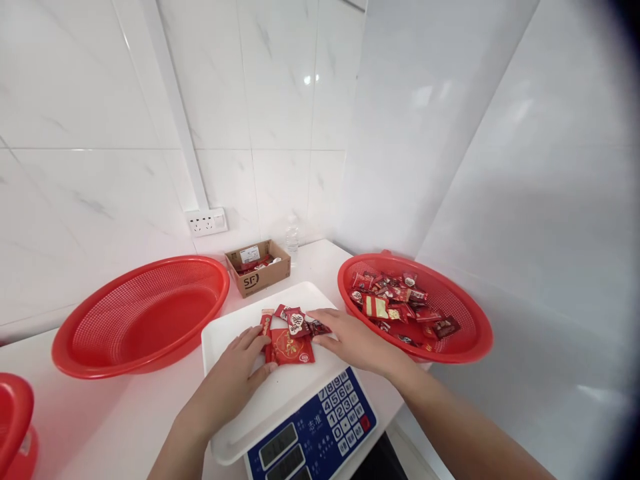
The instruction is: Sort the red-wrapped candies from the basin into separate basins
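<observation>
My left hand (239, 368) rests on the white weighing pan (250, 427), its fingers curled against a narrow red stick packet (266, 323) and its thumb at the lower left corner of a square red packet (289, 348) with a gold print. From the other side, my right hand (353, 335) has its fingers and thumb around a small dark-red wrapped candy (319, 327). Between the hands, a red candy with a white label (297, 322) lies on top of the square packet. Part of the pile is hidden under my fingers.
A red basket (480, 350) with many wrapped candies stands at right. Another red basket (65, 353) is at left, and part of a third red container (20, 407) shows at the edge. Behind the scale (320, 437) are a cardboard box (273, 275) and a clear bottle (292, 235).
</observation>
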The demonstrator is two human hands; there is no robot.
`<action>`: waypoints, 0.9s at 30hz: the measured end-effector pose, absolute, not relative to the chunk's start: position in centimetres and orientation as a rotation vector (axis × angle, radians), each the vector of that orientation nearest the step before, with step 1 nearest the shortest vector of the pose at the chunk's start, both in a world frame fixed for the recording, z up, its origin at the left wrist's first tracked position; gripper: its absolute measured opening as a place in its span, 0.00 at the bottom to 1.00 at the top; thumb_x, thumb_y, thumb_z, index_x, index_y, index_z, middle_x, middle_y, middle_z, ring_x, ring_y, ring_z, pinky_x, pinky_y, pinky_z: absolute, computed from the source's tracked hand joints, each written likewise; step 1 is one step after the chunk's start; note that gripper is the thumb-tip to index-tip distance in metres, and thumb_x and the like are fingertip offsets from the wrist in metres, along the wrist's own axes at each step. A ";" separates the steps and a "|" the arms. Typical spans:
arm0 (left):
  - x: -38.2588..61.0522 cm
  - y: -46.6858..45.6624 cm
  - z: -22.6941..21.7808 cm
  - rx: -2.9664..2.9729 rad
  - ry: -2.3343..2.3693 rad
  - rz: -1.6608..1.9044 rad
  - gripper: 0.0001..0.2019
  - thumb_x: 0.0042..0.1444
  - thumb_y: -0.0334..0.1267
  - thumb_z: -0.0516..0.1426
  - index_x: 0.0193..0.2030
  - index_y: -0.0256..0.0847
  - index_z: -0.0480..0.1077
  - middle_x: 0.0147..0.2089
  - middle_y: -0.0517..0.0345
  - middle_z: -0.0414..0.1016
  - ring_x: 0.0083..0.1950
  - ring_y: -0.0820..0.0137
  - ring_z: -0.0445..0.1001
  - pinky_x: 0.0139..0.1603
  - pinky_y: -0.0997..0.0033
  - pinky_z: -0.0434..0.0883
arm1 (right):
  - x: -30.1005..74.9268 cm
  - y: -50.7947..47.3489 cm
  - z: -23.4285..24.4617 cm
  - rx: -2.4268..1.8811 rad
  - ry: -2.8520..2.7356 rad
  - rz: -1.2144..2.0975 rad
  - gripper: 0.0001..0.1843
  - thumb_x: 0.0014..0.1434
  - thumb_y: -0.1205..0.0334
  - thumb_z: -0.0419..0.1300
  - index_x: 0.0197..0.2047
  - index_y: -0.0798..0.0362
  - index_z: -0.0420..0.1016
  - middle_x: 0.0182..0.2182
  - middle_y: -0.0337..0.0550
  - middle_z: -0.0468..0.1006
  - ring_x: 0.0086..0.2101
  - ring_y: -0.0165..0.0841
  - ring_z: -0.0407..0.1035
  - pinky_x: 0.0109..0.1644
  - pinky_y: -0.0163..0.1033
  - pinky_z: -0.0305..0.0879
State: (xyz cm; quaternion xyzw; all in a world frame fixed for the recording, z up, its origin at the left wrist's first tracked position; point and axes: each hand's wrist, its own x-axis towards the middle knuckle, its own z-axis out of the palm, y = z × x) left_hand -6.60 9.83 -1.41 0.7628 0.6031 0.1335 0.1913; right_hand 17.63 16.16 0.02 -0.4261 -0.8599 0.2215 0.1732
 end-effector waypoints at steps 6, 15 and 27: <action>-6.0 10.0 -1.3 2.131 1.702 0.255 0.29 0.60 0.54 0.45 0.66 0.48 0.50 0.71 0.57 0.39 0.70 0.58 0.37 0.66 0.49 0.48 | 24.7 14.7 -2.0 -1.573 -2.109 0.420 0.27 0.61 0.51 0.47 0.60 0.51 0.62 0.59 0.44 0.65 0.57 0.37 0.58 0.60 0.44 0.55; -3.1 12.6 0.7 2.337 1.469 0.027 0.35 0.56 0.63 0.40 0.67 0.50 0.44 0.71 0.58 0.40 0.70 0.56 0.30 0.67 0.47 0.42 | 29.2 13.9 -4.2 -1.996 -1.981 0.410 0.27 0.61 0.45 0.41 0.57 0.44 0.65 0.52 0.40 0.73 0.49 0.42 0.68 0.46 0.45 0.66; -2.8 16.3 0.2 2.395 1.493 -0.074 0.36 0.56 0.63 0.38 0.67 0.47 0.44 0.71 0.51 0.40 0.70 0.59 0.36 0.66 0.49 0.39 | 29.3 13.8 -4.2 -1.980 -2.062 0.307 0.27 0.61 0.45 0.40 0.57 0.42 0.67 0.51 0.37 0.74 0.48 0.40 0.70 0.42 0.43 0.68</action>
